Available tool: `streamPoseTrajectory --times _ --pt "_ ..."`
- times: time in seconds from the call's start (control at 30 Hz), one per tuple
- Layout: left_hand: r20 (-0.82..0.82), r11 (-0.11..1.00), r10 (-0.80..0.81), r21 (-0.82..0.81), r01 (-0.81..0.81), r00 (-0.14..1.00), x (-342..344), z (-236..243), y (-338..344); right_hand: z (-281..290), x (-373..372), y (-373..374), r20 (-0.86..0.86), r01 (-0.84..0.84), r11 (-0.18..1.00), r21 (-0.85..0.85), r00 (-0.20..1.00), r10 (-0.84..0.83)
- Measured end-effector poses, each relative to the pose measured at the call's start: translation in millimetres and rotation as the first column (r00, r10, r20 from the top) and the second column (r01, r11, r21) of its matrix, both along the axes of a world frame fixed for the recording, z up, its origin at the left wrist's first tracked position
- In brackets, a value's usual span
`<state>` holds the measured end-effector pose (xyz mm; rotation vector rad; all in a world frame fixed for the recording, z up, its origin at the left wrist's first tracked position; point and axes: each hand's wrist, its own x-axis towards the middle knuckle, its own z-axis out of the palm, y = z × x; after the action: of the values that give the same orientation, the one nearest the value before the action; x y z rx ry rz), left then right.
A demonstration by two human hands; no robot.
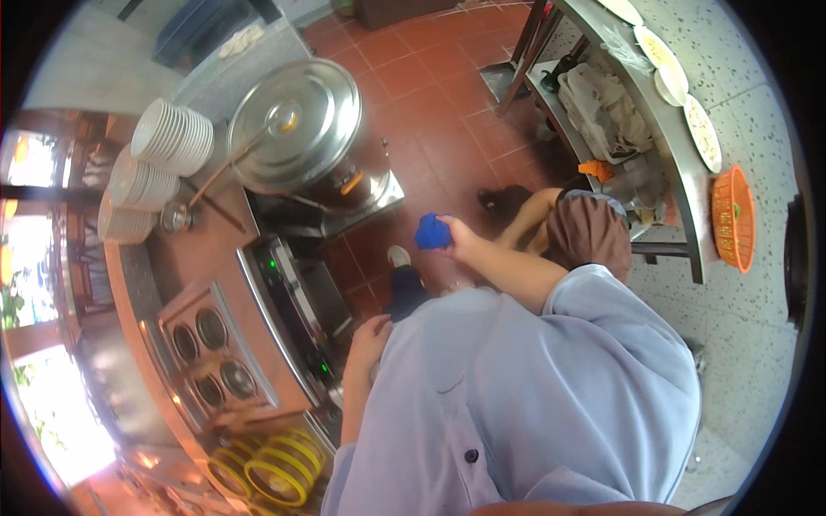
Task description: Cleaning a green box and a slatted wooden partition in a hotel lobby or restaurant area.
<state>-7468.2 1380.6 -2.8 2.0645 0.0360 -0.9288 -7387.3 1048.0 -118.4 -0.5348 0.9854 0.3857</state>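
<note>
We hold a blue cloth (433, 232) bunched in our right hand (456, 238), fingers closed around it, up over the red floor (447, 95). Our left hand (368, 340) hangs by the bench (206, 258), fingers loosely curled, empty. No wiping shows yet; it looks still to do.

A restaurant kitchen: a big steel stockpot (297, 125), stacked white bowls (172, 138) and a steel counter (215, 258).

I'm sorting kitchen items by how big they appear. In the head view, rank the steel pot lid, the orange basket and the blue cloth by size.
1. steel pot lid, clearly largest.
2. orange basket.
3. blue cloth, bunched in the right hand.
Fisheye bending squeezes the basket at the rim, so its size is unsure.
</note>
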Motion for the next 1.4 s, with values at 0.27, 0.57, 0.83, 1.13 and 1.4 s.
streamPoseTrajectory --times 0.27,0.57,0.83,1.13,1.4 --pt "0.157 0.964 -0.223 -0.114 0.242 0.962 223.0 22.2 -74.0 20.2 127.5 -98.4 0.096 0.363 0.929 0.069 0.925 -0.368" --pt "-0.108 0.892 -0.419 -0.234 0.386 0.902 410.2 39.5 -223.2 2.0 281.4 -265.6 0.039 0.604 0.797 -0.020 0.797 -0.603" --pt "-0.036 0.939 -0.238 -0.263 0.220 0.971 580.4 -49.7 -437.8 4.4 450.8 -466.4 -0.049 0.316 0.949 -0.019 0.947 -0.317" --pt "0.050 0.953 -0.302 -0.015 0.303 0.952 817.2 -26.0 -570.5 36.0 705.6 -587.8 0.005 0.025 0.996 -0.081 1.000 -0.025" --pt "0.160 0.896 -0.442 0.026 0.444 0.883 1140.9 -20.0 -612.7 77.4 968.7 -562.8 0.056 -0.276 0.907 -0.318 0.950 0.309"
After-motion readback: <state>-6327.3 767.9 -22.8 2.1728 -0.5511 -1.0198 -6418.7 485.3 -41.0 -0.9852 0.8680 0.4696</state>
